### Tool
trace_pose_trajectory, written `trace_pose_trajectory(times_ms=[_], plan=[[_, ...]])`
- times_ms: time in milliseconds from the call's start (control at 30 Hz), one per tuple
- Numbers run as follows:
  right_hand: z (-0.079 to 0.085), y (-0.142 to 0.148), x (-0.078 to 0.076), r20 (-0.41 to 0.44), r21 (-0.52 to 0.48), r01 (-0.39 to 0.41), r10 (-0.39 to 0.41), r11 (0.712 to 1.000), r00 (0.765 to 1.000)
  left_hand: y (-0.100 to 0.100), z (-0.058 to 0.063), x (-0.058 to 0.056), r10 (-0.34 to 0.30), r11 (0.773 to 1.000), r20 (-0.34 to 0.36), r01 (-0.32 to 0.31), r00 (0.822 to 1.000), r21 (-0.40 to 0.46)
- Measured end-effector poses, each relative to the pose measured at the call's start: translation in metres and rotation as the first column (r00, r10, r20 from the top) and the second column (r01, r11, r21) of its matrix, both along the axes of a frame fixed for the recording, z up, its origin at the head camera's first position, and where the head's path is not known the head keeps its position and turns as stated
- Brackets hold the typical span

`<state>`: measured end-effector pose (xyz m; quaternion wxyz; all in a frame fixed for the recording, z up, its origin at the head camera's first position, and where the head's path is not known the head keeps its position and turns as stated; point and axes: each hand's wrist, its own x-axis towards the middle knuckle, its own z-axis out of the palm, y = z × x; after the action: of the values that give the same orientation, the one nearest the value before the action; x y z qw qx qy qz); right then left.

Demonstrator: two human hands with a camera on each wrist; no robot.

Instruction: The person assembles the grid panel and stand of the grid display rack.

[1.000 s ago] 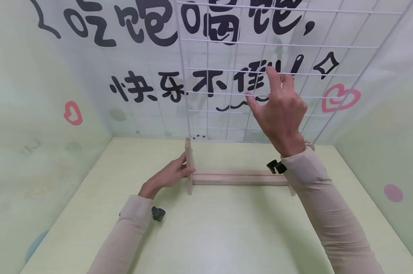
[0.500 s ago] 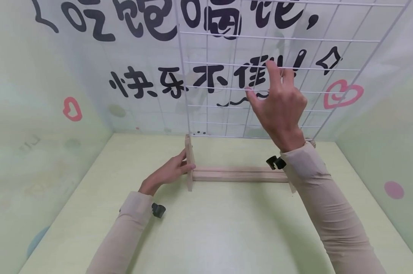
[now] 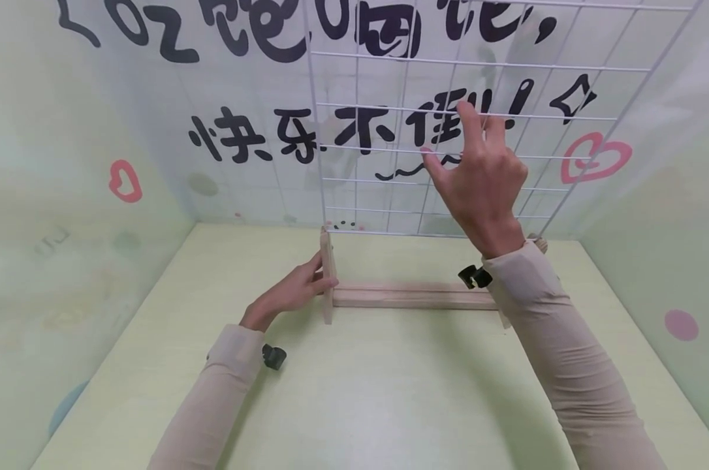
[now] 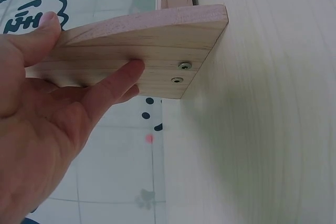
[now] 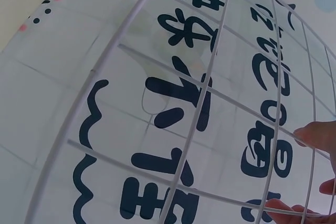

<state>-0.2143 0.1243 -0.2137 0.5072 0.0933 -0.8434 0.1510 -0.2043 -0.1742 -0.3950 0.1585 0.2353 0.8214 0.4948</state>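
Note:
A wooden stand [image 3: 416, 298] with side boards and a crossbar stands toward the back of the table. My left hand [image 3: 292, 287] grips its left side board [image 4: 142, 45], thumb over the near edge and one finger along the outer face, where two screw heads [image 4: 184, 65] show. A white wire grid panel [image 3: 498, 65] rises above the stand. With my right hand [image 3: 486, 183] I hold the panel by its wires, thumb and fingertips on separate bars; the right wrist view shows the thumb [image 5: 317, 135] on a wire. My right forearm partly hides the stand's right end.
Behind the panel hangs a pale backdrop [image 3: 243, 189] with large black lettering and pink hearts. Pale printed walls [image 3: 660, 215] flank the light table [image 3: 384, 391]. Dark clips [image 3: 474, 277] sit at both cuffs.
The head view has tilted slightly, so the stand, panel and lettering sit a little higher in it. Both hands keep the same holds on stand and panel.

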Motion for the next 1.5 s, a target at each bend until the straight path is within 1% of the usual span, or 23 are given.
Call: trace_pose_trajectory(times_ms=[100,400,800,1067,1333,1500], plan=[[0.0,0.0,0.0,0.011,-0.019,0.001,-0.001,1.0,1.0,0.0,0.001,-0.001,0.0,1.0,-0.008,0.0,1.0,-0.004],[-0.005,-0.001,-0.001,0.024,-0.024,-0.001,0.002,1.0,1.0,0.0,0.001,0.0,-0.001,1.0,-0.019,0.001,1.0,-0.006],[-0.013,-0.001,-0.002,0.014,-0.012,-0.017,0.017,1.0,1.0,0.001,0.0,-0.001,-0.002,1.0,-0.002,0.002,1.0,0.01],[-0.018,-0.001,-0.002,0.027,-0.001,-0.002,0.002,1.0,1.0,0.001,0.002,0.001,0.005,1.0,0.019,-0.005,1.0,0.014],[-0.025,0.0,-0.002,0.025,0.009,-0.016,0.016,1.0,1.0,0.002,0.001,0.002,-0.004,0.999,0.039,0.002,0.999,0.036],[-0.027,0.0,-0.002,0.025,0.006,-0.011,0.011,1.0,1.0,0.002,0.001,0.002,0.0,0.999,0.032,-0.001,0.999,0.041]])
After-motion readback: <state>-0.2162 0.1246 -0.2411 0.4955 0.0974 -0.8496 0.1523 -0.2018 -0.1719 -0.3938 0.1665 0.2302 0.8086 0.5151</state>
